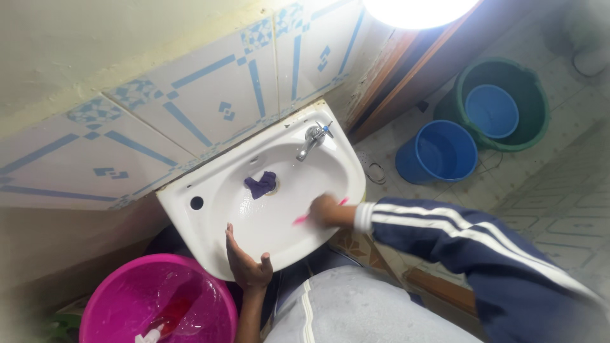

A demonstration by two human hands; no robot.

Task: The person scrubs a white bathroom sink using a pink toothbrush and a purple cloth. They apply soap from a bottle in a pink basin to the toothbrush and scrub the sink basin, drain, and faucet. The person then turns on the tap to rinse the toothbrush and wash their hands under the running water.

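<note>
A white ceramic wall-mounted washbasin (210,190) fills the middle of the view, set against a wall of white tiles with blue line patterns (210,95). Below its front edge sits a round magenta plastic basin (114,298). On the floor to the right stand a dark green plastic bucket (530,114) and a blue plastic bucket (438,152). A chrome tap (312,137) stands at the back rim. A crumpled purple cloth (260,185) lies over the drain.

The left hand (246,263) is open, palm pressed against the washbasin's front rim. The right hand (324,211), in a navy sleeve with white stripes, is closed around a thin pink-handled brush (300,219), its tip inside the bowl.

The glazed surface looks wet, so the bracing palm could slip, and the cloth over the drain could hold water back.
</note>
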